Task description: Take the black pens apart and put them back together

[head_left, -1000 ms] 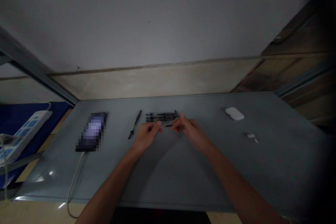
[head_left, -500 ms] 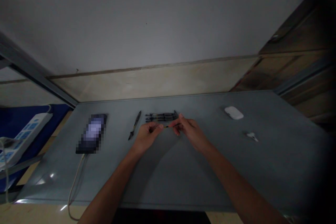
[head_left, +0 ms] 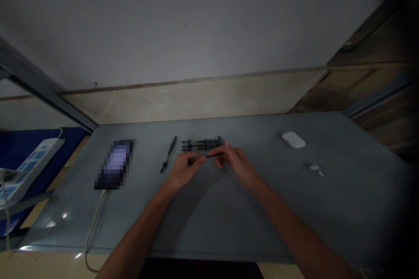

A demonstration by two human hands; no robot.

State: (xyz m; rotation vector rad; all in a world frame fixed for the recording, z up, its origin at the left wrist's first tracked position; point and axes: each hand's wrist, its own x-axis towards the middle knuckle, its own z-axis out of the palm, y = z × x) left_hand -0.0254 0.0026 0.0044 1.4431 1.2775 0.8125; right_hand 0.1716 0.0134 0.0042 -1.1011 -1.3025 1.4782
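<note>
Between my two hands is a thin black pen point(head_left: 214, 155), held roughly level above the table. My left hand point(head_left: 185, 168) pinches its left end between thumb and fingers. At the other end, the fingers of my right hand point(head_left: 236, 161) are closed on it, with the thumb on the far side. Both ends are partly hidden by fingers. Just behind my hands lies a row of several dark pens point(head_left: 201, 144), side by side. Left of my left hand a single dark pen point(head_left: 169, 154) rests at a slant.
A phone point(head_left: 114, 165) with a charging cable point(head_left: 93, 224) lies on the grey table point(head_left: 209, 222) at left. To the right are a white earphone case point(head_left: 293, 139) and a small white piece point(head_left: 316, 169). A power strip point(head_left: 31, 168) stands beyond the left edge; a wall rises behind.
Between my fingers a yellowish stretch of the pen showed earlier; now only black shows there. My hands have barely moved, and the view has shifted slightly.
</note>
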